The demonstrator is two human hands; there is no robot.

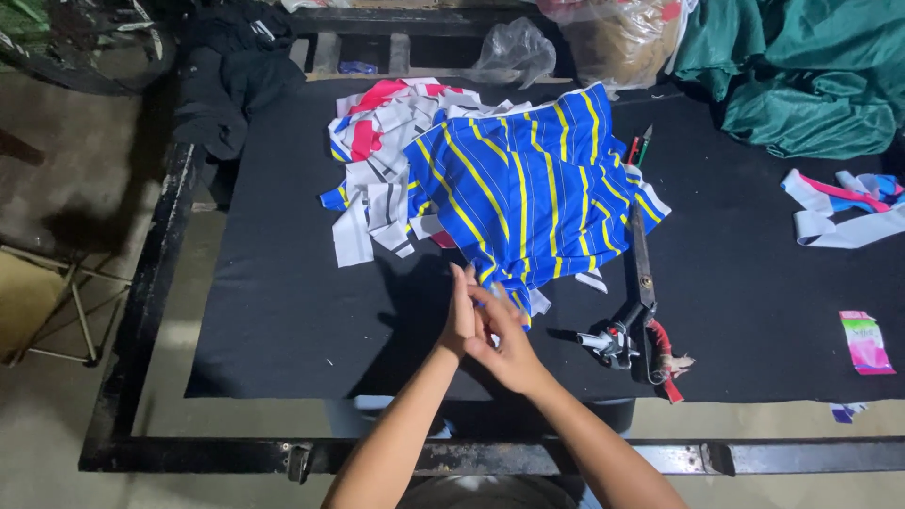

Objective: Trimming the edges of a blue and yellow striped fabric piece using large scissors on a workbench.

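A blue fabric with yellow stripes [528,188] lies in a heap on the black table cover [283,311]. Its near corner reaches down to my hands. My left hand [460,316] and my right hand [504,339] meet at that corner, fingers together pinching a small blue and white piece of the cloth between them. White, grey and red fabric strips [377,160] lie under and left of the blue cloth.
Large tailor's shears [646,311] with red-wrapped handles lie right of my hands. More strips [844,207] and a pink packet [864,342] sit at the right. Green cloth [801,66], plastic bags [514,47] and dark clothing [226,75] line the back.
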